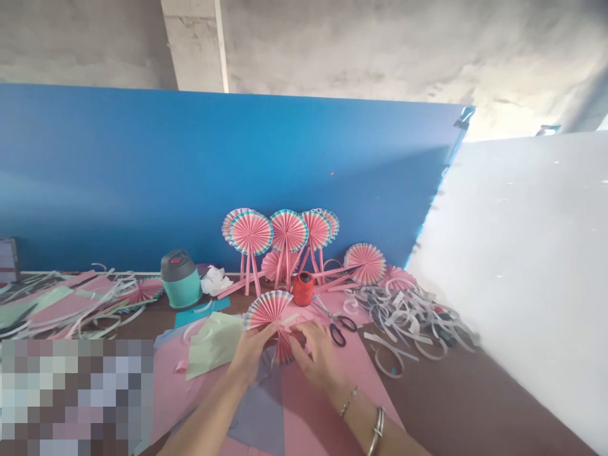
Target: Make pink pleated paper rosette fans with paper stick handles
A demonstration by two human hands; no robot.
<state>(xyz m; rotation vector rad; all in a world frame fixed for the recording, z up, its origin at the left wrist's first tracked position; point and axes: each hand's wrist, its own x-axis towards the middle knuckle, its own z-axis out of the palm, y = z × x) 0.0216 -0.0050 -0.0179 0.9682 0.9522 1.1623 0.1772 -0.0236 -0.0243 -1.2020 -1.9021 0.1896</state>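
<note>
A: Where's the workpiece, and what are the hands doing?

B: Workpiece is a pleated paper fan (268,308), low centre of view, above the sheets on the table (441,392). Top part spread in a half-disc, pink with a striped edge; narrower folds splay out below the fingers. Left hand (254,347) on its left side, thumb and fingers closed on the folds near the middle.

A: Right hand?

B: Right hand (316,351) comes in from the other side, fingers curled, tips at the fan's middle. Contact yes; can't tell whether it's pinching or just resting. Silver bangle (379,430) on that wrist.

A: What's around it?

B: Red thread spool (303,289) upright, just beyond the fan. Scissors (344,329) with black handles right of the right hand, blades toward the spool. Pink sheet (363,364) and grey-blue sheet (261,411) underneath; pale green sheet (213,345) left of the left hand.

A: Further out?

B: Round fans (286,231) on stick handles, upright in a row before the blue panel (190,171). Teal canister (181,282) with dark lid back left, crumpled white tissue (216,280) beside it. Heap of pale paper strips (413,320) on the right, near the white panel (532,253).
</note>
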